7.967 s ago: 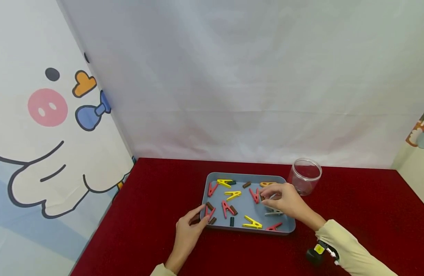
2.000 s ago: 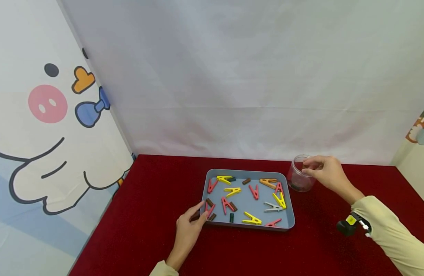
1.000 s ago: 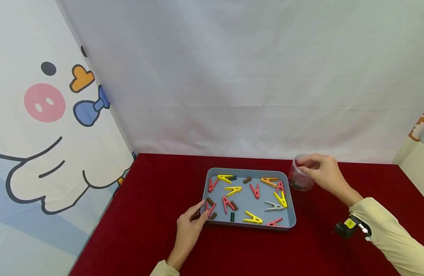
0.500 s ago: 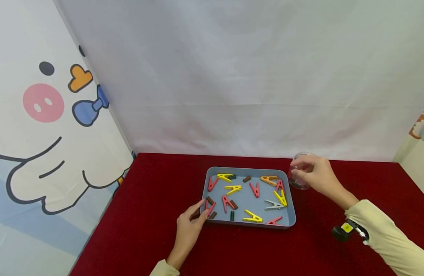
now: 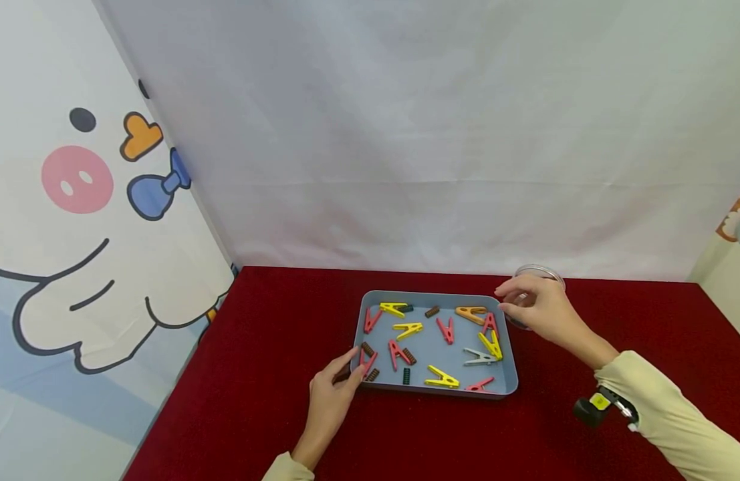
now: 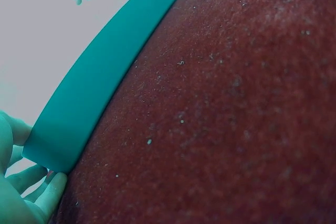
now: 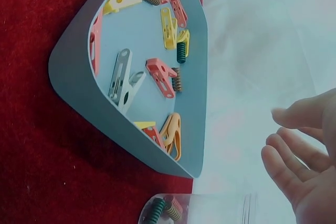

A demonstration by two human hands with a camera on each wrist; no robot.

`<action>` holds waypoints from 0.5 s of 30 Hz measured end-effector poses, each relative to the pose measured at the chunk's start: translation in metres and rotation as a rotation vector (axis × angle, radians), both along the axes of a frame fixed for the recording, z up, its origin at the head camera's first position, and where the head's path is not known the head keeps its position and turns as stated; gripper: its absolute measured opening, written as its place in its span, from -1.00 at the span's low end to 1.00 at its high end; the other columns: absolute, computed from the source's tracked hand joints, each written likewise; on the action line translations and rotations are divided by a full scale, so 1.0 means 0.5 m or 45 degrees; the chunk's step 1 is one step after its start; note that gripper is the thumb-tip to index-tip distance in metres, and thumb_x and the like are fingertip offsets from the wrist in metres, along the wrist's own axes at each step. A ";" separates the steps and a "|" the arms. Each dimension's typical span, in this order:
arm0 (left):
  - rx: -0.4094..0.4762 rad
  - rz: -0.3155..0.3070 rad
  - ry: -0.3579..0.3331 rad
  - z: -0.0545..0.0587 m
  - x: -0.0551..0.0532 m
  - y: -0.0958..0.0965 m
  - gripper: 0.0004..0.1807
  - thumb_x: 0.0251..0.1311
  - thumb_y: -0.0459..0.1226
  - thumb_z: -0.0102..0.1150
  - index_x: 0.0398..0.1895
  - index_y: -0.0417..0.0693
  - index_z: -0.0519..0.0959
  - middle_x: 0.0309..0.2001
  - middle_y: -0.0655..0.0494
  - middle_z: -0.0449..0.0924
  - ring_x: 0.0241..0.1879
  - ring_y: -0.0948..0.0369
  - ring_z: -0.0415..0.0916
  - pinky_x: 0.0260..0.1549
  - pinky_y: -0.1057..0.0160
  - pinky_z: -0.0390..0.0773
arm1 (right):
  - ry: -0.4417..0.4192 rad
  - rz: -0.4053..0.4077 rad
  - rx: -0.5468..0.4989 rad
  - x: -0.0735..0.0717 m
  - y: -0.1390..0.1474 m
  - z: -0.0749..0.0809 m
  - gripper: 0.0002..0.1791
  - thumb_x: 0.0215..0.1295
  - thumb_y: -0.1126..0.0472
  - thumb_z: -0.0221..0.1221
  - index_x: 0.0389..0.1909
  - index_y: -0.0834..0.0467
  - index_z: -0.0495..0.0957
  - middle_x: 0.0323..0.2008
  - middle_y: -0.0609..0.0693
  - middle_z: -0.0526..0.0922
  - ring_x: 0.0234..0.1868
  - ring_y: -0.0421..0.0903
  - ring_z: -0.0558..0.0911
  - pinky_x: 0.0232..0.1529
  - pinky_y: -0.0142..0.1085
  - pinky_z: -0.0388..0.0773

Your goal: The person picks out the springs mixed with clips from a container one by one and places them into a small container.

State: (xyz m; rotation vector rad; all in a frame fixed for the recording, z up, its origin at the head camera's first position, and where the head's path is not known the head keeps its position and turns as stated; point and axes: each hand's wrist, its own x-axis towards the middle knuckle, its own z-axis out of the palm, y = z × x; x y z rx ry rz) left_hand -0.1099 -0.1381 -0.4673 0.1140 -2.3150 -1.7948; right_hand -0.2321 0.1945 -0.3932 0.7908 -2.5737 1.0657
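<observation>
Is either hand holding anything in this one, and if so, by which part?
The left hand grips the blue-gray tray at its near left corner. The right hand holds nothing; the right wrist view shows it empty.

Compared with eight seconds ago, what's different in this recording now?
The right hand pinched a brown spring over the tray then; it carried it right to the jar, apparently letting go inside, and has since drawn back left toward the tray, holding nothing. The left hand still touches the tray near its near-left corner; tray, jar and visible clips look unmoved.
</observation>
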 end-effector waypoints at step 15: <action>0.008 -0.010 0.005 -0.003 -0.001 -0.001 -0.58 0.05 -0.27 0.19 0.03 -0.17 0.48 -0.03 -0.18 0.47 -0.22 0.06 0.53 -0.32 0.36 0.52 | -0.107 0.161 0.002 0.008 -0.036 -0.004 -0.70 -0.10 0.37 0.30 -0.28 0.06 0.57 -0.34 -0.08 0.58 -0.51 -0.23 0.53 -0.56 -0.37 0.48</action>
